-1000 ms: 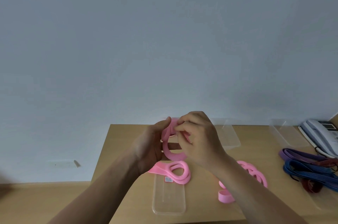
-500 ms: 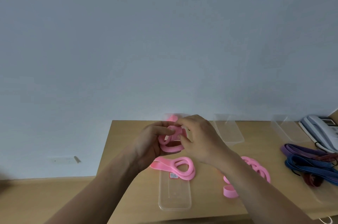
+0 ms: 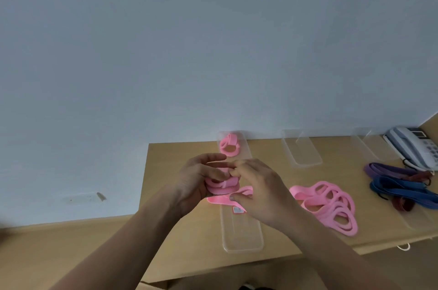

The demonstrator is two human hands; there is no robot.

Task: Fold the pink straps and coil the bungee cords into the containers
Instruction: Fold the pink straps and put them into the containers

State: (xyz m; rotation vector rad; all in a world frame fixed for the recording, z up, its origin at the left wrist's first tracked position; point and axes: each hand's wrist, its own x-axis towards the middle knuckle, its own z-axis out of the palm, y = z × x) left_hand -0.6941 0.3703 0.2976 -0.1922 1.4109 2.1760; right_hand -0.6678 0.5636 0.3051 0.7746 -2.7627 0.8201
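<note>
Now my left hand (image 3: 198,182) grips the folded strap (image 3: 222,187), my right hand (image 3: 259,192) pinching its end; next, lower it snugly into the container (image 3: 243,234).

A wooden table (image 3: 163,169) stands against a pale blue-grey wall (image 3: 213,41). At the table's two o'clock corner sits a grey-white desk phone (image 3: 412,150), keypad and small screen facing up, with its dark cord (image 3: 408,163) curling beside it. On the wall at nine o'clock is a pale plate (image 3: 83,197) with a dark fleck. A white loop (image 3: 404,246) hangs off the near edge at four o'clock.
</note>
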